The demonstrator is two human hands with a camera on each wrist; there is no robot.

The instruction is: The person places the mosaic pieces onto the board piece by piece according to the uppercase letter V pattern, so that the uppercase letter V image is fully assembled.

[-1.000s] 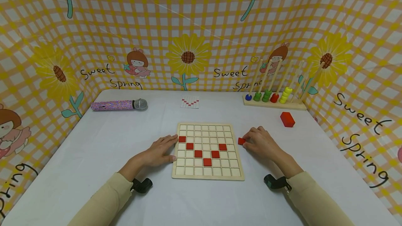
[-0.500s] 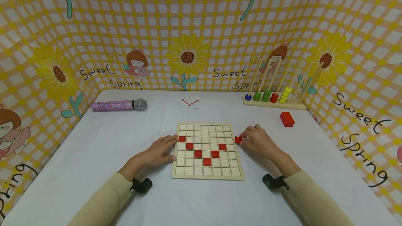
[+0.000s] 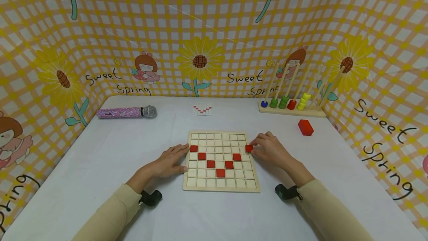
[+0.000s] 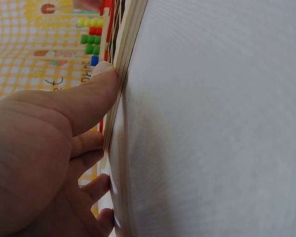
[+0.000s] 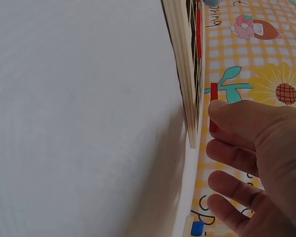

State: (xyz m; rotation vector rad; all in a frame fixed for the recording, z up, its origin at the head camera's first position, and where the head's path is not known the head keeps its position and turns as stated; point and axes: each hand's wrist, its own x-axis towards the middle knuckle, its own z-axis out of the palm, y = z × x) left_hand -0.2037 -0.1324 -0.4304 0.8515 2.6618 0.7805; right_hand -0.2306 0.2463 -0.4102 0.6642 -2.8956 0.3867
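A wooden grid board (image 3: pixel 220 189) lies on the white table with several red square tiles set in its cells in a V shape. My right hand (image 3: pixel 271 151) pinches another red tile (image 3: pixel 249 148) between thumb and fingers, over the board's right rim. In the right wrist view that tile (image 5: pixel 213 91) shows edge-on, raised above the level of the board. At the board's left side, my left hand (image 3: pixel 168 161) rests on the table with fingertips and thumb touching the rim. The left wrist view shows the thumb (image 4: pixel 96 94) against the board's edge.
Behind the board lies a small pattern card (image 3: pixel 202 109) printed with a red V. A glittery microphone (image 3: pixel 125 112) is at the back left. A bead-counting rack (image 3: pixel 291 111) stands at the back right, with a red block (image 3: pixel 305 127) in front of it.
My right hand has moved left, carrying the red tile from beside the board to over its right rim. The left hand has stayed in place.
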